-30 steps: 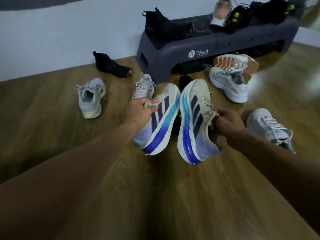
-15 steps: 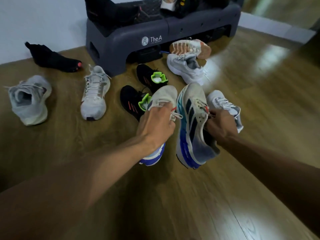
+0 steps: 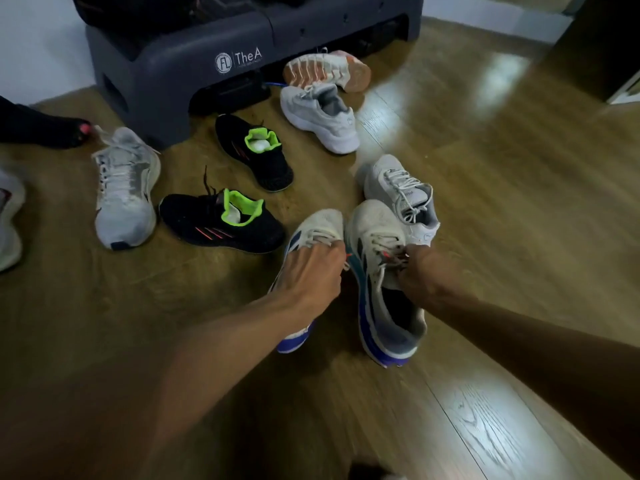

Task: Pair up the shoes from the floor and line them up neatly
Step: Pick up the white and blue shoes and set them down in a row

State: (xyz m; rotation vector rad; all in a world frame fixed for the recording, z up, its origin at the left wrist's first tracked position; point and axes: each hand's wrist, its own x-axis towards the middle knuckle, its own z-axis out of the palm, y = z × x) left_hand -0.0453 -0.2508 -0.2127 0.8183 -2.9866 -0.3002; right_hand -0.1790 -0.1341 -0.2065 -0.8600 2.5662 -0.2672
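In the head view I saw the left hand, fingers curled round the laces of one blue-soled shoe, and the right hand gripping its mate likewise. The two shoes were side by side above the wooden floor, beside a grey sneaker.

Left hand grips left blue shoe at the laces. Right hand grips right blue shoe at the laces. The two are side by side, toes away, just apart. Can't tell if the soles touch the floor. Grey shoe sits just behind the right hand. Two black shoes with green collars lie left of centre, pale shoe further left. White shoe and a tipped shoe, sole showing, are near the dark step.
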